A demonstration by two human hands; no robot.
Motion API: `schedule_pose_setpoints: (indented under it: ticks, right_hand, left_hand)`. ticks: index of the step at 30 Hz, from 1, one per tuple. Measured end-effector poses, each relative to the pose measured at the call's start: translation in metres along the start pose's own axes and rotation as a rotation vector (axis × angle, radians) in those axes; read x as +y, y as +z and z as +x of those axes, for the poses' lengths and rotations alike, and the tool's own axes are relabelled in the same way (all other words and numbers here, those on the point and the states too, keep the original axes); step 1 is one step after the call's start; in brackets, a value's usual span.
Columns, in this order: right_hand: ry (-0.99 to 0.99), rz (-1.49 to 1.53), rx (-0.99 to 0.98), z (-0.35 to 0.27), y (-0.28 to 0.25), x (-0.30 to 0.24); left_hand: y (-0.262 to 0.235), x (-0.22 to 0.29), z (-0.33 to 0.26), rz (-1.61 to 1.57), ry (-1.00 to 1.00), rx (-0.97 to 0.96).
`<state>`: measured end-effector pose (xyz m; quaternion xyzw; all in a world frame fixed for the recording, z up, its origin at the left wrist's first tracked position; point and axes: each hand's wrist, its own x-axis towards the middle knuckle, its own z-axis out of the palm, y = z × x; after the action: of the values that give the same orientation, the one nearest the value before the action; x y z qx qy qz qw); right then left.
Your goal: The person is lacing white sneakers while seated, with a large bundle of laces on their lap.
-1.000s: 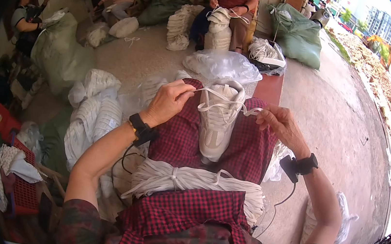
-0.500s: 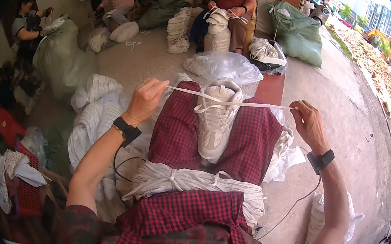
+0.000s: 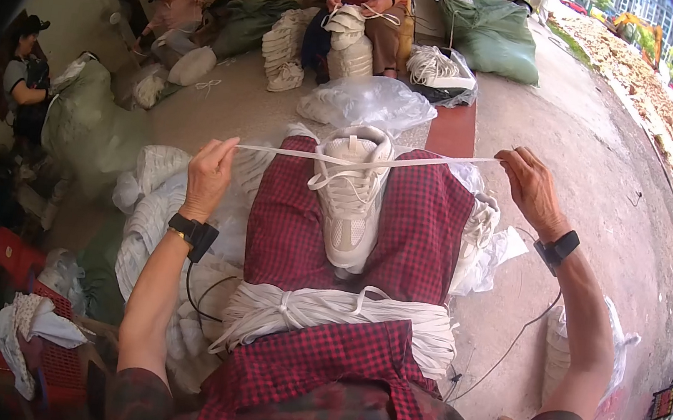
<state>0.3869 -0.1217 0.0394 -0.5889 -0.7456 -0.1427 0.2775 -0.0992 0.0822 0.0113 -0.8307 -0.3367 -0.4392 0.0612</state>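
Between my knees, on the red-and-black checked apron (image 3: 289,221), a white sneaker (image 3: 350,212) stands with its toe toward me. White shoelace (image 3: 276,151) runs from its upper eyelets out to both sides, stretched nearly straight, with a loose loop hanging over the tongue. My left hand (image 3: 209,176) pinches one lace end, left of the shoe. Farther out on the right, my right hand (image 3: 534,188) pinches the other end between thumb and fingers. A thick bundle of white laces (image 3: 331,320) lies across my lap.
Stacked white shoes (image 3: 153,229) and plastic wrap lie left of my legs. Another wrapped stack (image 3: 558,355) stands right. A clear plastic bag (image 3: 366,104) lies ahead, and a seated person (image 3: 362,12) handles laces beyond it. A red chair (image 3: 55,343) with cloths stands near left.
My hands have drawn farther apart, the left moving left and slightly down, pulling the lace out wider. The view has shifted a little, and the person at far left has changed posture.
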Motion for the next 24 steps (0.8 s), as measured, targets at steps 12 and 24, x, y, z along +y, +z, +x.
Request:
schedule_pose_setpoints:
  ticks: [12,24]
  right_hand:
    - [0.294,0.013,0.598,-0.001,0.013,-0.021]
    - [0.462,1.198,0.057,0.052,0.072,-0.108]
  left_hand:
    - [0.014,-0.037,-0.022,0.210,-0.083,0.083]
    - [0.030,0.101,0.078,-0.432,-0.072,-0.117]
